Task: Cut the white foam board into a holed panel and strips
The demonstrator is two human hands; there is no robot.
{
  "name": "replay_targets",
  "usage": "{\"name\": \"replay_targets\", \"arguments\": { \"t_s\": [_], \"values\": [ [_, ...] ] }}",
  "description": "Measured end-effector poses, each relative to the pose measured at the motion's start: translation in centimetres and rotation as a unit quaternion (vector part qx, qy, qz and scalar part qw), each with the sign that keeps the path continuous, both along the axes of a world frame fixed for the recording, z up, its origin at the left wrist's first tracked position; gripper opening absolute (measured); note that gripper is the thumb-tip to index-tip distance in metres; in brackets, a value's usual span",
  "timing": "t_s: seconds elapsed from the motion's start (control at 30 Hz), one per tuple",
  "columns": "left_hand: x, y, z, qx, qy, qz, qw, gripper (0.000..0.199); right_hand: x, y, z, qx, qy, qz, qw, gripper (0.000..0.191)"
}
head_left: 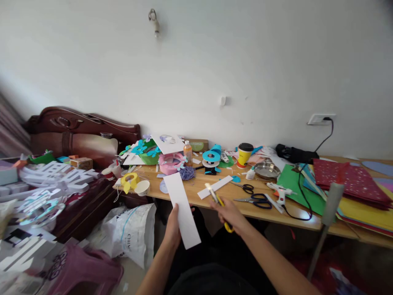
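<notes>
My left hand (173, 224) is closed on the edge of a long white foam-board strip (183, 211), held tilted in front of the table's edge. In my right hand (229, 213) is a yellow-and-black utility knife (220, 200); its pale front end points up and left, and fingers hide part of its body. The knife is apart from the strip. Just beyond it, a narrower white strip (216, 187) lies on the table. Black-handled scissors (258, 200) and a smaller pair of scissors (245, 187) rest to the right of my right hand.
The wooden table (196, 196) holds a pink ring (170, 168), yellow tape (130, 180), a yellow cup (245, 156), a metal dish (266, 170), a corded glue gun (280, 192) and coloured sheets (353, 180). A pole-like stand (330, 209) rises at right; a white bag (136, 231) stands at left.
</notes>
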State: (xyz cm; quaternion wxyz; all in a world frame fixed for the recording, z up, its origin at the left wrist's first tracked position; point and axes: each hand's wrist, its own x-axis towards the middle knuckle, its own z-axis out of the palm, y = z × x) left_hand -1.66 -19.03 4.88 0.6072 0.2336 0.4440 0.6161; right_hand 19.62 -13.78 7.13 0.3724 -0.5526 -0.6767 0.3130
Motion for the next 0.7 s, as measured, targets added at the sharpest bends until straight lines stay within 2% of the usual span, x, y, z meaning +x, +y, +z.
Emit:
{"name": "replay_targets", "arguments": {
  "t_s": [0.07,0.13,0.23,0.33,0.4,0.43,0.5,0.57,0.6,0.7],
  "values": [
    [1.4,0.5,-0.6,0.013,-0.023,-0.019,0.999,0.059,-1.9,-3.0,-0.8,-0.088,0.087,0.05,0.991,0.044],
    [3.1,0.7,-1.3,0.018,-0.033,-0.046,0.998,0.062,-2.7,-5.0,-1.1,-0.132,0.159,0.052,0.977,0.042],
    [5.2,0.1,-2.7,0.047,-0.012,-0.09,0.995,0.058,-1.9,-5.9,-0.9,-0.117,0.208,0.0,0.971,0.039],
    [6.0,-1.1,-4.5,0.073,0.069,-0.159,0.982,0.052,-0.1,-5.9,-1.2,-0.106,0.242,-0.051,0.963,0.043],
    [5.5,-1.6,-5.3,0.07,0.12,-0.162,0.977,0.051,1.0,-6.1,-1.9,-0.114,0.259,-0.082,0.956,0.048],
    [4.9,-1.6,-5.5,0.065,0.138,-0.139,0.978,0.051,1.4,-6.4,-2.5,-0.121,0.262,-0.097,0.952,0.049],
    [3.1,-0.9,-5.1,0.063,0.166,-0.062,0.982,0.049,2.1,-7.4,-3.8,-0.136,0.263,-0.124,0.947,0.051],
    [1.3,1.0,-3.8,0.075,0.202,0.005,0.977,0.043,2.4,-8.7,-5.3,-0.153,0.264,-0.149,0.941,0.052],
    [0.6,2.4,-2.8,0.087,0.221,0.014,0.971,0.04,2.4,-9.3,-6.1,-0.161,0.268,-0.163,0.936,0.052],
    [0.0,8.8,0.2,0.083,0.261,-0.042,0.961,0.027,1.8,-10.7,-8.2,-0.178,0.29,-0.203,0.918,0.055]
  ]
}}
